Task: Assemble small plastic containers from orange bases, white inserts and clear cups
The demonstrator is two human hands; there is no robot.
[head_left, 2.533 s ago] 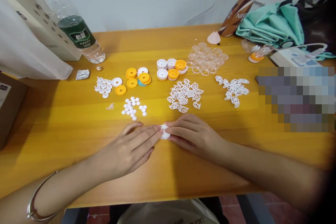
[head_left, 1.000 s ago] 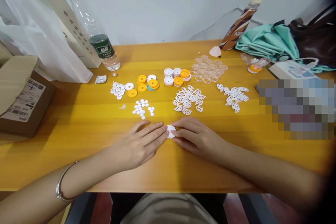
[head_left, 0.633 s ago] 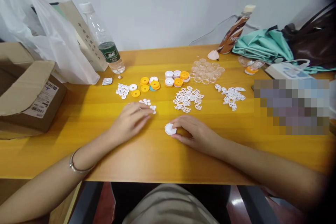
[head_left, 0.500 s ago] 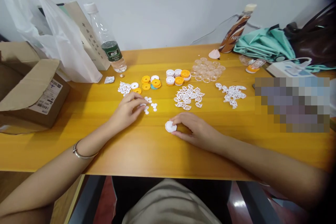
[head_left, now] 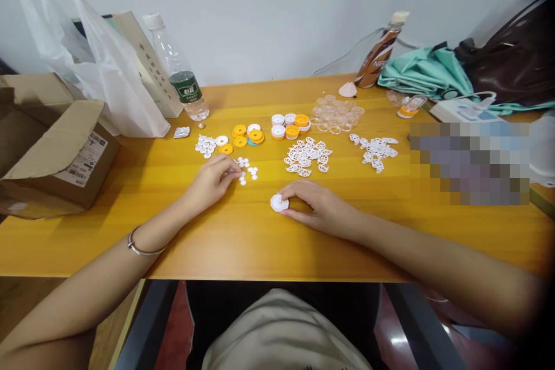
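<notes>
My right hand (head_left: 318, 207) grips a round white plastic part (head_left: 278, 203) by its right side, low over the table. This part looks like a shallow disc with a raised bit in the middle. Over the left edge of a scatter of small white discs (head_left: 252, 171), my left hand (head_left: 214, 178) is closed in a pinch. Whatever is between its fingertips is too small or hidden to make out. Beyond the left hand are a cluster of white pieces (head_left: 205, 145) and several yellow rings (head_left: 240, 141). White openwork pieces (head_left: 306, 156) lie beyond the right hand.
Stacked white and yellow round cases (head_left: 292, 132) and clear rings (head_left: 333, 115) stand farther back. More openwork pieces (head_left: 376, 151) lie to the right. A cardboard box (head_left: 47, 150), plastic bag (head_left: 117, 75) and water bottle (head_left: 184, 84) occupy the left; a brown bottle (head_left: 379, 58) and green umbrella (head_left: 427, 72) the right.
My left fingers have drawn together into a pinch at the small white discs. My right hand keeps its hold on the white part. The whole view has shifted slightly.
</notes>
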